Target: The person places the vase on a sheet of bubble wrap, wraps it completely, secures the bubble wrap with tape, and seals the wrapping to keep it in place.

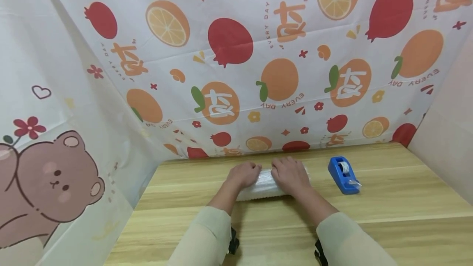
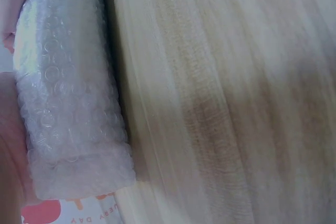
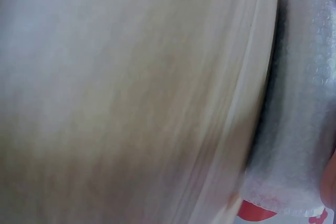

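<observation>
A cylinder of clear bubble wrap [image 1: 263, 186] lies crosswise on the wooden table, near its back edge. My left hand [image 1: 244, 175] grips its left part with curled fingers. The right part is held by my right hand [image 1: 290, 176], whose fingers bend over the top. In the left wrist view the bubble-wrap cylinder [image 2: 71, 87] shows its bumpy surface and one end, with part of the palm beside it. The right wrist view shows the bubble-wrap cylinder [image 3: 296, 114] at the right edge, a fingertip against it. What is inside the wrap cannot be made out.
A blue tape dispenser [image 1: 341, 177] with a roll of clear tape stands to the right of my right hand. Behind the wooden table [image 1: 177, 204] hangs a fruit-print cloth [image 1: 244, 93]; a bear-print cloth [image 1: 122, 167] hangs on the left.
</observation>
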`<control>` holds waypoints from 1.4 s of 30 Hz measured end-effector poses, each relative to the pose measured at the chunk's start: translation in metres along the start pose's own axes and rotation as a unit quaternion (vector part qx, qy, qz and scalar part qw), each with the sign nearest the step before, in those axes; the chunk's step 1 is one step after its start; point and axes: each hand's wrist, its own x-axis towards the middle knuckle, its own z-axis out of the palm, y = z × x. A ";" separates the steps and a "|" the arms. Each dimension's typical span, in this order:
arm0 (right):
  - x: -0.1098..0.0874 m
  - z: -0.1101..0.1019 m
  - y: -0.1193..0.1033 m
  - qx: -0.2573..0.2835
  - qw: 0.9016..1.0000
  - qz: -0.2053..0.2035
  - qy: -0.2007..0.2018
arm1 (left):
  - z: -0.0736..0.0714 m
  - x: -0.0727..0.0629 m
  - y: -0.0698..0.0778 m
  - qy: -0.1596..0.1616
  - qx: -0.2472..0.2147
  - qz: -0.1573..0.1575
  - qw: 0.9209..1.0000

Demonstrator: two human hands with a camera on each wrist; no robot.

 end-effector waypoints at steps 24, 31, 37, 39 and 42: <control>0.010 -0.011 0.002 0.027 1.000 0.012 0.011 | -0.001 -0.014 0.029 0.151 0.183 0.063 0.969; 0.011 -0.007 0.000 0.019 1.000 0.014 0.000 | 0.002 -0.019 0.029 0.198 0.215 0.073 0.954; 0.011 -0.002 -0.002 0.019 1.000 0.013 -0.013 | 0.010 -0.027 0.025 0.207 0.257 0.090 0.940; 0.011 -0.001 -0.002 0.018 1.000 0.016 -0.017 | 0.013 -0.030 0.024 0.178 0.245 0.084 0.949; 0.011 -0.002 -0.002 0.018 0.999 0.023 -0.019 | 0.016 -0.033 0.023 0.138 0.224 0.077 0.962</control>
